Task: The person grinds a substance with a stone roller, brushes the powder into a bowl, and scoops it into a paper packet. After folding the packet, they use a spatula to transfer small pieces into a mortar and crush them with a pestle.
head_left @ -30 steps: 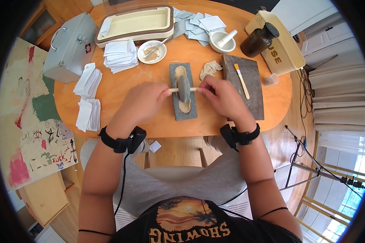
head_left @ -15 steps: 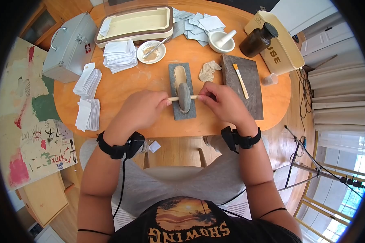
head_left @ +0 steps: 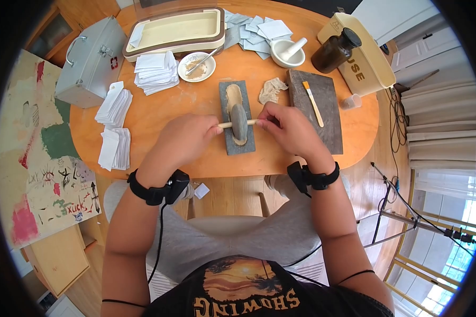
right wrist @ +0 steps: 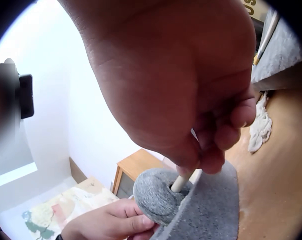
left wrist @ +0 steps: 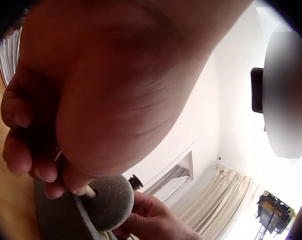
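Stick (head_left: pixel 226 126) is finger-pinched by the left hand (head_left: pixel 184 138) and right hand (head_left: pixel 295 131); uneven pushing could tip the wheel (head_left: pixel 239 122) onto a long edge of the trough (head_left: pixel 245 98).

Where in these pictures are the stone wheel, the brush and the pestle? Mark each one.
Stone wheel (head_left: pixel 239 120): head view, middle of its edge.
Brush (head_left: pixel 315 108): head view, on its handle.
Pestle (head_left: pixel 294 49): head view, along its shaft.
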`<state>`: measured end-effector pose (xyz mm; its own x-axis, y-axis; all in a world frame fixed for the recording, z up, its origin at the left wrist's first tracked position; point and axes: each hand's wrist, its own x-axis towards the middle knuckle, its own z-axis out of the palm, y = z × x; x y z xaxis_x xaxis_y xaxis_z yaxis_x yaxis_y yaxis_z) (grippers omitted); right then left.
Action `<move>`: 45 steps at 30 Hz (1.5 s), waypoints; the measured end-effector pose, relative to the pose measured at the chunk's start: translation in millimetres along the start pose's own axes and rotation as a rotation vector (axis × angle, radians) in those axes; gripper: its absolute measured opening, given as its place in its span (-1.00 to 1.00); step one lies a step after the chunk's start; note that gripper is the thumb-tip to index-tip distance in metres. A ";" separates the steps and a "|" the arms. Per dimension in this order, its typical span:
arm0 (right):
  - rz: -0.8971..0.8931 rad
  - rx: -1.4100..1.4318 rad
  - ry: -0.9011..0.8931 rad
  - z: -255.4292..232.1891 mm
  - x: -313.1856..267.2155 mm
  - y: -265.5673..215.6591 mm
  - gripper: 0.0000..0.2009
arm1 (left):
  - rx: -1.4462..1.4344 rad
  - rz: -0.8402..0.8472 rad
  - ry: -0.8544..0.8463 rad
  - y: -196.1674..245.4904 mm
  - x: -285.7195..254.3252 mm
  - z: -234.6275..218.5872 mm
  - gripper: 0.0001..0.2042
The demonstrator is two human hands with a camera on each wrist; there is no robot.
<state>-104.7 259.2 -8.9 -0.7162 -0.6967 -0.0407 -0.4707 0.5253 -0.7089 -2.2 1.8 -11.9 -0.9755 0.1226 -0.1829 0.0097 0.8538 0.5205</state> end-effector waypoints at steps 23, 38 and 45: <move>-0.066 0.026 0.052 4.8 9.5 14.2 -0.86 | 0.059 0.009 0.101 -3.2 8.6 5.0 -0.77; -0.024 0.061 -0.030 -0.2 0.8 6.5 -0.83 | 0.049 -0.018 0.047 6.0 -1.9 2.4 -0.75; -0.066 -0.027 0.232 16.0 21.6 10.4 -0.83 | 0.097 -0.051 0.262 -5.7 20.8 7.9 -0.76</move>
<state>-116.9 241.8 -28.5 -0.7814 -0.6005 0.1698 -0.5316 0.4980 -0.6852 -20.8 3.5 -25.3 -0.9987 -0.0463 0.0214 -0.0325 0.9014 0.4318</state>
